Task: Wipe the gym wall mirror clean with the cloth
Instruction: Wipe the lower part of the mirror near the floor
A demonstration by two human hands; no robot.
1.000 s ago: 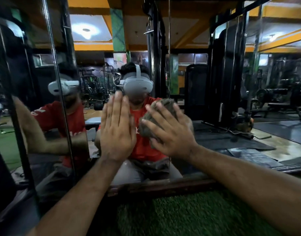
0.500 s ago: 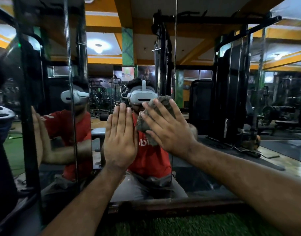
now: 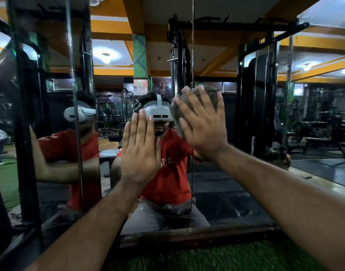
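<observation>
Mirror (image 3: 236,192): the centre of the frame is being filled by it, above a dark bottom rail (image 3: 197,235) at lower centre; a vertical panel seam (image 3: 192,55) is running just right of centre.
Cloth (image 3: 179,116): a bunched grey wad is being pressed against the glass, centre right, beside the seam.
Risk, slip: the cloth is being pinned only by straight fingers; it is judged likely to drop if pressure is eased.
Risk, smears: fresh prints are probably being left by the bare palm on the glass.
Risk, seam: the wad is judged liable to catch there.
Right hand (image 3: 204,126): fingers are being held spread and straight over the cloth, forearm rising from lower right.
Left hand (image 3: 139,151): it is being held flat, fingers together and upright, nothing gripped.
</observation>
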